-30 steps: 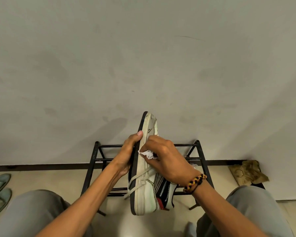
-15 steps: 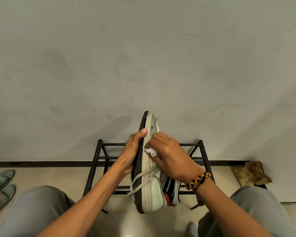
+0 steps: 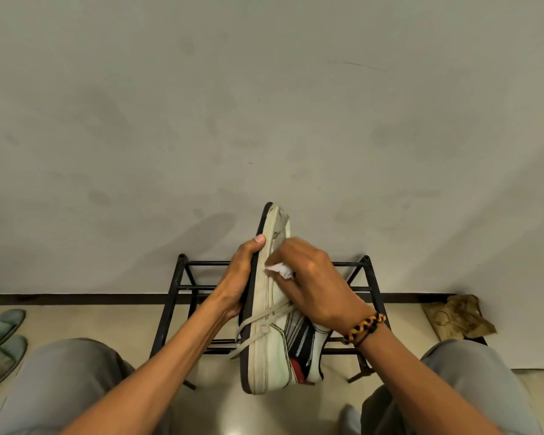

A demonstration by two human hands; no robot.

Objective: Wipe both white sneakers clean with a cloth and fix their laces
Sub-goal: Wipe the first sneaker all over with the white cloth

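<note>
Sneaker: white sneaker (image 3: 272, 337) with dark sole, held in the air between the knees, tipped on its side, toe pointing up and away, heel toward the person.
Left hand: left hand (image 3: 241, 277) wraps the sole side of the shoe; fingers curled behind the sole, thumb laid along the sole edge near the toe.
Right hand: right hand (image 3: 311, 284) sits on the upper; fingers curled tight around a small white cloth (image 3: 280, 270), pressing it against the shoe's side near the sole line.
Laces: white laces (image 3: 261, 328) hang loose across the midsole, looping over the sole edge; no bow is visible.
Bracelet: braided yellow, red and black bracelet (image 3: 363, 328) on the right wrist.
Rack: black metal shoe rack (image 3: 182, 277) directly behind the shoe, against the grey wall (image 3: 264, 105).
Floor, left: pair of green slippers (image 3: 2, 334) at the frame edge.
Floor, right: crumpled brown paper bag (image 3: 459, 317) near the wall base.
Legs: grey trousers (image 3: 60, 381) on both knees, either side of the shoe.
</note>
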